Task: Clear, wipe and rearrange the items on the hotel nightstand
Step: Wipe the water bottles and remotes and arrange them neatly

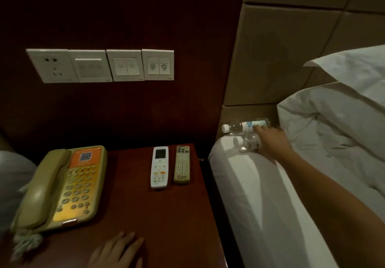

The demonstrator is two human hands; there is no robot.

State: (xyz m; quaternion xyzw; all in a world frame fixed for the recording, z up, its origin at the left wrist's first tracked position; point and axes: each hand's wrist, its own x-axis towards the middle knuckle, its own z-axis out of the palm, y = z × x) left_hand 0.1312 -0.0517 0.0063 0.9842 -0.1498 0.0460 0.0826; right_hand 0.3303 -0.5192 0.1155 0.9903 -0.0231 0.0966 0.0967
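Lying flat on the near edge of the nightstand (133, 205) is the left hand (118, 251), fingers straight and holding nothing. Two remotes, a white remote (159, 166) and a beige remote (182, 164), are sitting side by side near the back right corner; a telephone (60, 186) is sitting at the left. Over on the bed (250, 184), the right hand (273, 140) is reaching two lying water bottles (245, 125), fingers touching them; whether it is gripping, I cannot tell.

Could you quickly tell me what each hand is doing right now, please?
Left hand: open, fingers flat on the nightstand, holding nothing.
Right hand: on the two water bottles lying on the bed; whether it grips them cannot be told.
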